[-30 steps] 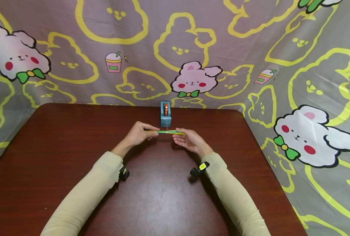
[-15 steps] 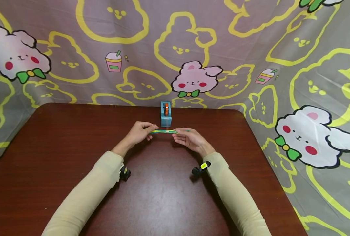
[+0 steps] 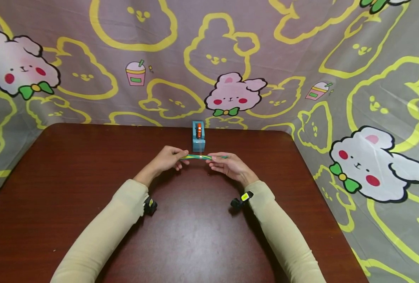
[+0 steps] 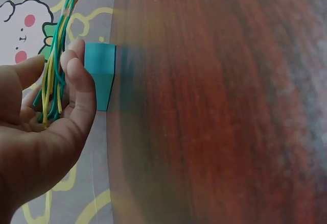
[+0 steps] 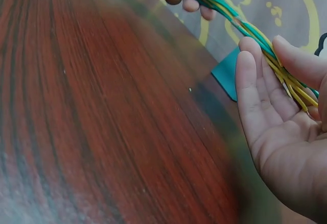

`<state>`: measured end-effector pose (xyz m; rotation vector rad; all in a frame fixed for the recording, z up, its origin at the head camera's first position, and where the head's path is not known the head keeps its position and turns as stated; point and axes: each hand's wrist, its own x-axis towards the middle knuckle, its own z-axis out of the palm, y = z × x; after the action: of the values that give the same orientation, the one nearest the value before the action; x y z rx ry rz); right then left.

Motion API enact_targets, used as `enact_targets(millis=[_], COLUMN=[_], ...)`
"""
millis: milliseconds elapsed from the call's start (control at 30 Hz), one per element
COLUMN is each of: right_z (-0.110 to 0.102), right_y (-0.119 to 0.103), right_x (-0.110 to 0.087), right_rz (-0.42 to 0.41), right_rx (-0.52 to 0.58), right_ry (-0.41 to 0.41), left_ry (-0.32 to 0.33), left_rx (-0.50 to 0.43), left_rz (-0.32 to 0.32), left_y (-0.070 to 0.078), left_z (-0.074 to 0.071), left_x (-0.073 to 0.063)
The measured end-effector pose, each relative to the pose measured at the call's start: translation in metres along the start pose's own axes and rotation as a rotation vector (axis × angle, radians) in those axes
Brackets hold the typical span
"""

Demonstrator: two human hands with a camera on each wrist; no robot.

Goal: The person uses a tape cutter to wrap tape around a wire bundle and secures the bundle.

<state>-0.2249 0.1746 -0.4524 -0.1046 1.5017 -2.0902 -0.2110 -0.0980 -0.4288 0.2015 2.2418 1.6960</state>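
Note:
A bundle of thin green and yellow wires [image 3: 196, 157] is held level between my two hands, above the table. My left hand [image 3: 167, 158] grips its left part between thumb and fingers; the loose wire ends [image 4: 48, 99] lie in that palm in the left wrist view. My right hand [image 3: 231, 166] pinches the other part, thumb on top, with wire ends [image 5: 301, 97] running over the palm. Clear tape seems to wrap the bundle's middle [image 5: 238, 22]. Just behind stands a blue tape dispenser [image 3: 198, 146] with an orange roll core; a clear strip appears to reach from it to the bundle.
The dark red-brown wooden table [image 3: 191, 236] spreads below and in front of both arms. A patterned curtain [image 3: 167, 67] hangs along its back and sides. Black cameras are strapped at both wrists.
The wire bundle has turned about its length between my fingers, so more green shows, and a green end now shows past the right thumb. Both hands stay almost in place; the dispenser has not moved.

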Motion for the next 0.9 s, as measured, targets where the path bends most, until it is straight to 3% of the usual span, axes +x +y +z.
enact_targets(millis=[467, 733, 900], right_z=[-0.0036, -0.0017, 0.0001], right_y=[0.0004, -0.0047, -0.0083], right_x=[0.0035, 0.0050, 0.0054], right_rz=[-0.050, -0.064, -0.027], right_rx=[-0.156, -0.160, -0.120], right_ry=[0.014, 0.034, 0.085], left_ry=[0.041, 0.070, 0.091], left_rx=[-0.047, -0.122, -0.138], left_rz=[0.041, 0.057, 0.091], left_y=[0.0018, 0.0025, 0.0014], left_z=[0.0005, 0.0010, 0.0007], left_x=[0.0026, 0.0031, 0.0040])
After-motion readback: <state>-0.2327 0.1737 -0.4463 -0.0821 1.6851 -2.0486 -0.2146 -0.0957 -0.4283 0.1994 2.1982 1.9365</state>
